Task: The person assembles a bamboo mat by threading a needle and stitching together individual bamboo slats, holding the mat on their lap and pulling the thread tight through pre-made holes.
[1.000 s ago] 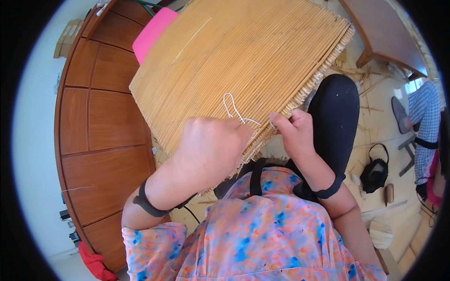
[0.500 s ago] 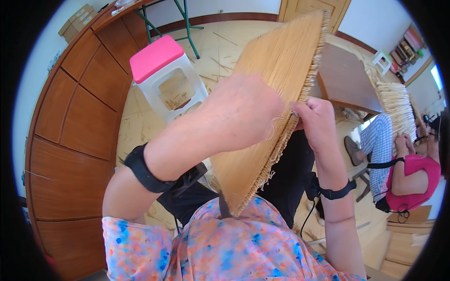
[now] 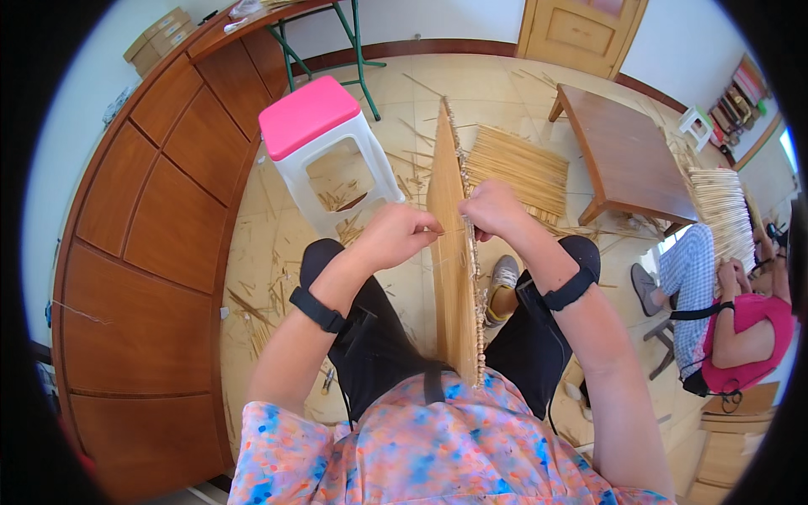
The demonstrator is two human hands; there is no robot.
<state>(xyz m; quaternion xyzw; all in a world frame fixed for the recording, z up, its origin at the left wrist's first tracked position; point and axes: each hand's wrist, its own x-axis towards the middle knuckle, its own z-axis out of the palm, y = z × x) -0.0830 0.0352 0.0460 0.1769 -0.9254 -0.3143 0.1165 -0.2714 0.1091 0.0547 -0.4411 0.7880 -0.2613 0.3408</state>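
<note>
Reed mat [image 3: 452,278] stands edge-on between my knees, long axis running away from me; left hand [image 3: 402,236] and right hand [image 3: 492,208] both pinch its upper edge, equally near.

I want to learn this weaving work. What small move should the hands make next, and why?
Probably draw the thread through toward the right. The straw mat stands on edge between the knees, and the left hand and right hand pinch at its upper edge from opposite sides.
</note>
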